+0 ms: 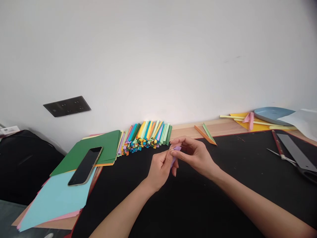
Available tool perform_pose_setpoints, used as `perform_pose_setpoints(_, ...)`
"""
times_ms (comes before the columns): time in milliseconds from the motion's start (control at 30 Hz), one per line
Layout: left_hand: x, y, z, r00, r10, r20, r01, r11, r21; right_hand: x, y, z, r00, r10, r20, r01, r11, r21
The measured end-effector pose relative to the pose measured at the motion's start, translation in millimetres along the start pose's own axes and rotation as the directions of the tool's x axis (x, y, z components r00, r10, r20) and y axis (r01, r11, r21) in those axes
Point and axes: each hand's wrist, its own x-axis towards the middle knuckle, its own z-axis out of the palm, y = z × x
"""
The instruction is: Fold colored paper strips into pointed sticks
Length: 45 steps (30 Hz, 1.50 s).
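Observation:
Between my two hands is a small purple piece of folded paper, held above the black mat. My left hand is closed round its lower part. The thumb and fingers of my right hand pinch its upper end. Most of the paper is hidden behind my fingers, so its full shape does not show. Just beyond my hands, against the wall, lies a dense pile of folded paper strips in many colours. An orange folded strip and a green folded strip lie apart from it.
At left, a phone rests on green sheets and light blue sheets. To the right are a metal ruler, scissors, a dark red pen-like tool, yellow strips, a pink folded piece and a blue tray.

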Motion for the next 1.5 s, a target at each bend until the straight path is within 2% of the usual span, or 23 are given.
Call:
perform_pose_setpoints(300, 1, 5, 0.3, 0.997, -0.072, 0.010, 0.072, 0.997, -0.041, 1, -2, 2, 0.999, 0.043, 0.003, -0.043, 0.995, 0.093)
perform_pose_setpoints(433, 1, 6, -0.7, 0.994, -0.105, 0.038, 0.110, 0.981, -0.158, 2, -2, -1, 0.999, 0.015, -0.031, -0.011, 0.993, 0.114)
perform_pose_setpoints(600, 2, 4, -2.7, 0.991, -0.107, 0.075, 0.127, 0.925, -0.357, 3, -4, -2, 1.000, 0.023, -0.009, -0.022, 0.993, 0.120)
perform_pose_setpoints(933, 6, -1, -2.2, 0.966, -0.177, 0.190, 0.249, 0.844, -0.476, 2, -4, -1, 0.996, 0.077, -0.051, -0.072, 0.994, 0.082)
perform_pose_setpoints(1267, 7, 2, -3.1, 0.974, -0.177, 0.140, 0.218, 0.901, -0.374, 4, 4, -7, 0.987, 0.145, -0.070, -0.132, 0.978, 0.164)
perform_pose_setpoints(1400, 10, 1, -6.3, 0.992, -0.122, 0.017, 0.123, 0.969, -0.213, 4, 1, -3, 0.991, 0.115, -0.071, -0.105, 0.985, 0.139)
perform_pose_setpoints(1500, 11, -2, -6.9, 0.988, -0.152, 0.020, 0.151, 0.953, -0.264, 3, -3, 0, 0.992, 0.103, -0.079, -0.094, 0.989, 0.113)
